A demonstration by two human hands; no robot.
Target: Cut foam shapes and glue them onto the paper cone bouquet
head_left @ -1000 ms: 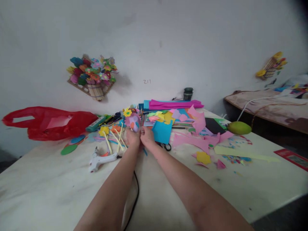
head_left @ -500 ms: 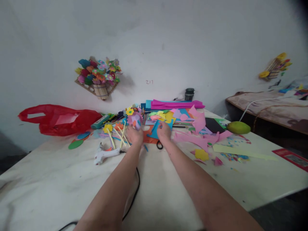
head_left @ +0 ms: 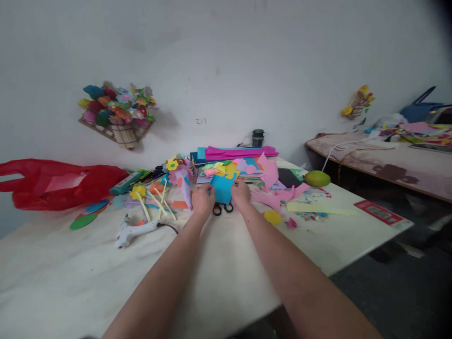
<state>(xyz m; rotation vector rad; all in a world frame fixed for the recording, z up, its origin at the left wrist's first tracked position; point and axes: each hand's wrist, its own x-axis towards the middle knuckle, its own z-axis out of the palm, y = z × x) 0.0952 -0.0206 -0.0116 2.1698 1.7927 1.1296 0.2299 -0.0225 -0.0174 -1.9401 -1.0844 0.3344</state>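
Note:
A blue sheet of craft paper (head_left: 222, 189) is stretched between my two hands above the table. My left hand (head_left: 203, 199) pinches its left edge, and my right hand (head_left: 241, 194) grips the right edge, fingers closed. Just below the sheet show the black handles of scissors (head_left: 222, 209); their blades are hidden under it. Left of my left hand lie an orange paper piece (head_left: 180, 205) and a lilac paper cone (head_left: 186, 190). Pale yellow sticks (head_left: 159, 203), one with a yellow flower (head_left: 138, 192), lie farther left.
A white glue gun (head_left: 136, 230) with its cord lies at left, near a red plastic bag (head_left: 63, 184). Pink paper scraps (head_left: 273, 198), a yellow-green fruit (head_left: 317, 178) and a pale strip (head_left: 319, 208) lie at right. Magenta rolls (head_left: 240, 152) lie along the wall.
My left hand has come to the blue paper's left edge, and the sheet now hangs flat between both hands. More of the scissors' handles shows. The view has turned right.

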